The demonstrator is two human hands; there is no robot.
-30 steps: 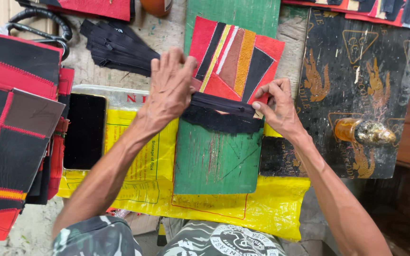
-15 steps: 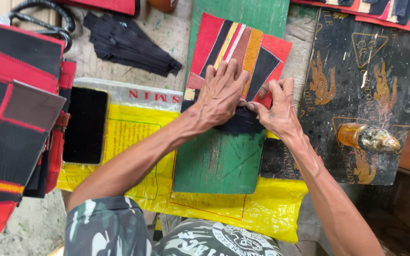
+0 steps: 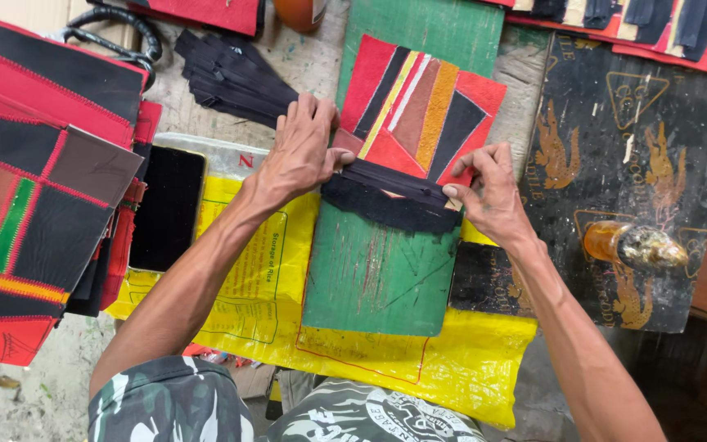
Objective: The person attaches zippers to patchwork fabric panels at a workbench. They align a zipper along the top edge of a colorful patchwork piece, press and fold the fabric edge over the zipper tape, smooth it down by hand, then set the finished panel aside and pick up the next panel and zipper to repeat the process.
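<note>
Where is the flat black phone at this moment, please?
In the head view, the flat black phone lies on the left, on the yellow plastic sack, between the stack of red and black patchwork panels and the person's left forearm.

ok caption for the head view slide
Both hands, left hand and right hand, press a black zipper strip against a patchwork panel on a green board.

A single head-worn camera looks almost straight down from close above, the wearer's knees at the near edge, the green board (image 3: 378,270) centred, and patchwork panels (image 3: 34,188) cropped at left.
</note>
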